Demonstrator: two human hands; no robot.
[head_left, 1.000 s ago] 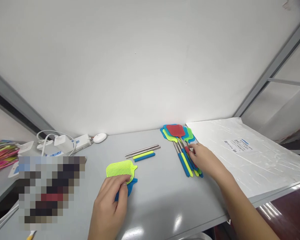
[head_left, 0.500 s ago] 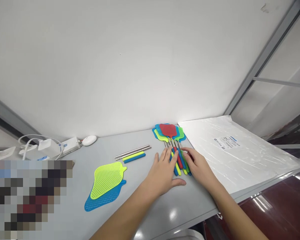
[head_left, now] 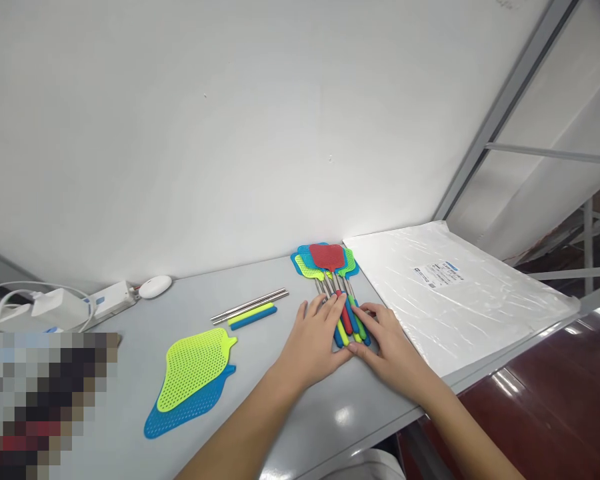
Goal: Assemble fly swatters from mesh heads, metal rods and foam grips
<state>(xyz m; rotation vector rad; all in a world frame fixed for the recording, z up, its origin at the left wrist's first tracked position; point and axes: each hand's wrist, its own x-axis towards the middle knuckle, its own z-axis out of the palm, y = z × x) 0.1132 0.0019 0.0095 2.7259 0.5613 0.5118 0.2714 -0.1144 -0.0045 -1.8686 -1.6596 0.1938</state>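
A bundle of several fly swatters [head_left: 327, 256], in red, blue, yellow and green, lies on the grey table with mesh heads toward the wall and handles toward me. My left hand [head_left: 313, 341] is pressed along the left side of the handles, fingers bent over them. From the right, my right hand [head_left: 387, 343] curls against the same handles. Both thumbs meet near the handle ends, so the hands close round the bundle. Left of it lie a loose yellow swatter head [head_left: 195, 367] and a blue swatter head [head_left: 183, 415] partly under it.
Metal rods [head_left: 250, 307] lie behind a yellow handle [head_left: 247, 315] and a blue handle [head_left: 254, 318]. A white plastic-wrapped package [head_left: 460, 307] covers the table's right side. Chargers on a power strip [head_left: 110, 300] and a white oval device [head_left: 155, 287] sit left, by the wall.
My right hand has brought its thumb in to the handle ends, and both hands have drawn closer around the handles. The view has shifted slightly to the right.
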